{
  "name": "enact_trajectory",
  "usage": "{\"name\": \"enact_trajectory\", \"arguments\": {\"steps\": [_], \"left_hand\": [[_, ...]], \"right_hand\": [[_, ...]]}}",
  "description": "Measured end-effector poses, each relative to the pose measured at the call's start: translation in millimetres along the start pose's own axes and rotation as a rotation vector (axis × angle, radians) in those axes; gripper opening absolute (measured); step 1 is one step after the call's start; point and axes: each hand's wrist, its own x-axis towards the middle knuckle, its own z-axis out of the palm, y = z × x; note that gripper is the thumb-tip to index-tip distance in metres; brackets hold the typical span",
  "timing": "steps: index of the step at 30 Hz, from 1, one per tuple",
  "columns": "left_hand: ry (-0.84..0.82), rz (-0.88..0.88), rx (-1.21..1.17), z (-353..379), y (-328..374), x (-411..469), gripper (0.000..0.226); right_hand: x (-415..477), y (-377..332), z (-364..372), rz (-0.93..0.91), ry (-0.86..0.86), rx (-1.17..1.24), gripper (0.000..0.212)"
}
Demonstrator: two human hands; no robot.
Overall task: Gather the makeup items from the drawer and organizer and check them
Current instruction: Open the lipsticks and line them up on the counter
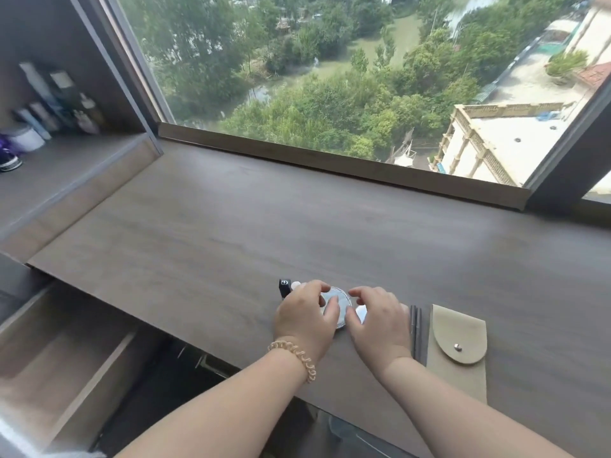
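Note:
A round silver compact (340, 300) lies on the wooden desk (231, 226) near its front edge. My left hand (305, 314) rests over its left side, thumb and fingers curled around its rim. My right hand (380, 320) touches its right side, fingers bent over a small white item (362, 315). A black lipstick tube (285, 287) and a small white cap (296, 285) stand just left of my left hand. Two dark pencils (416, 328) lie right of my right hand, next to a beige snap pouch (458, 348).
An open wooden drawer (62, 355) sits below the desk at the lower left. A shelf (66, 166) at the left holds several bottles and a white jar (24, 137). A large window (330, 77) runs along the desk's far edge.

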Motion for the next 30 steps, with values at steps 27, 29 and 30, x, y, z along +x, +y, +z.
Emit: {"name": "enact_trajectory", "arguments": {"steps": [27,29,30], "left_hand": [[-0.411,0.152,-0.401,-86,-87,114,0.013],[-0.419,0.063,-0.593,-105,-68,118,0.014],[-0.418,0.039,-0.667,-111,-59,119,0.012]], "right_hand": [[33,-132,42,0.159,0.126,0.115,0.037],[32,-139,27,0.183,0.126,0.21,0.04],[31,-142,21,0.173,0.131,0.207,0.039]]}}
